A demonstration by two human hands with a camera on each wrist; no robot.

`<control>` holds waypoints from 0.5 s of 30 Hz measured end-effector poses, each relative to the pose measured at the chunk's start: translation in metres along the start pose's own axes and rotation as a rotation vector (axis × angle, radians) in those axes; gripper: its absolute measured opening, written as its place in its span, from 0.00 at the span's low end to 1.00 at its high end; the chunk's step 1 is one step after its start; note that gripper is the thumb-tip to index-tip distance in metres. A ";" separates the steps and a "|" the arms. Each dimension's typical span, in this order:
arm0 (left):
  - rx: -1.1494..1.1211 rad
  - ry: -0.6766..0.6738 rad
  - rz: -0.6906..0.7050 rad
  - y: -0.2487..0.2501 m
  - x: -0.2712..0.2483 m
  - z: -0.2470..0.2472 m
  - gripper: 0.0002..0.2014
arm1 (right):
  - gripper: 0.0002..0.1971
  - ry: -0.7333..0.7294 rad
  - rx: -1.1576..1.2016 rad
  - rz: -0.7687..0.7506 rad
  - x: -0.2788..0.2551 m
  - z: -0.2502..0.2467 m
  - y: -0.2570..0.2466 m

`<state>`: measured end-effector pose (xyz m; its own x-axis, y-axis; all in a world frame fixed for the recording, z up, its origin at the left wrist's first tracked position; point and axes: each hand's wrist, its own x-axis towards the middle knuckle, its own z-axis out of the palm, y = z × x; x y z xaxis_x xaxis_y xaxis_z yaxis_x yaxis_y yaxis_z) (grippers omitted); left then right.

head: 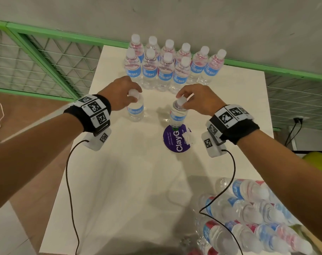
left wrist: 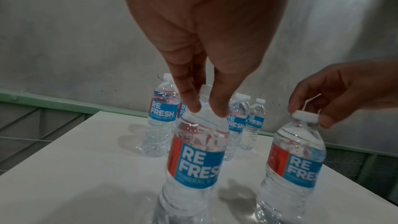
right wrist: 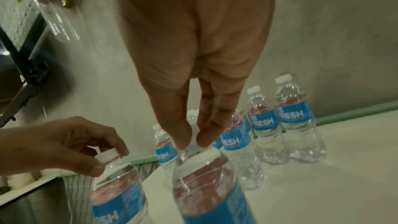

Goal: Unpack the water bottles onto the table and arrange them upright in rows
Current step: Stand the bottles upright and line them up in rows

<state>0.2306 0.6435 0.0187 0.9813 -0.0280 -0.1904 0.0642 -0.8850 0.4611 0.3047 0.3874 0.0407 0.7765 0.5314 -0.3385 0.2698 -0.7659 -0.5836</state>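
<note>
Two clear water bottles with blue labels stand upright mid-table. My left hand (head: pixel 133 96) pinches the left bottle (head: pixel 135 109) at its white cap and neck, with the fingertips (left wrist: pixel 194 108) on the shoulder of that bottle (left wrist: pixel 197 152). The right bottle (head: pixel 177 115) is pinched at its cap (right wrist: pixel 193 135) by my right hand (head: pixel 181 100). Behind them, several bottles (head: pixel 156 70) stand upright in two rows at the far edge of the white table (head: pixel 119 172). A plastic-wrapped pack (head: pixel 248 214) of lying bottles sits at the near right corner.
A round purple sticker (head: pixel 175 142) with a scrap of white plastic lies just in front of the right bottle. Green-framed wire fencing (head: pixel 37 57) and a grey wall run behind the table. Black wrist cables (head: pixel 70 181) hang over the near part of the table.
</note>
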 end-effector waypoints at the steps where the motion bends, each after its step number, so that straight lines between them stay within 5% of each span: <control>1: -0.006 0.003 0.000 0.000 0.001 -0.001 0.16 | 0.15 -0.017 -0.005 0.005 -0.001 -0.002 0.001; 10: -0.024 0.001 -0.009 -0.003 0.002 -0.003 0.17 | 0.19 -0.044 0.015 0.022 0.000 0.000 0.005; 15: -0.039 0.032 -0.073 -0.005 0.013 -0.011 0.21 | 0.15 0.084 -0.071 0.063 0.013 -0.013 0.011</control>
<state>0.2449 0.6527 0.0234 0.9790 0.0516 -0.1971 0.1424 -0.8652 0.4808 0.3253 0.3813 0.0396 0.8374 0.4515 -0.3081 0.2564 -0.8222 -0.5081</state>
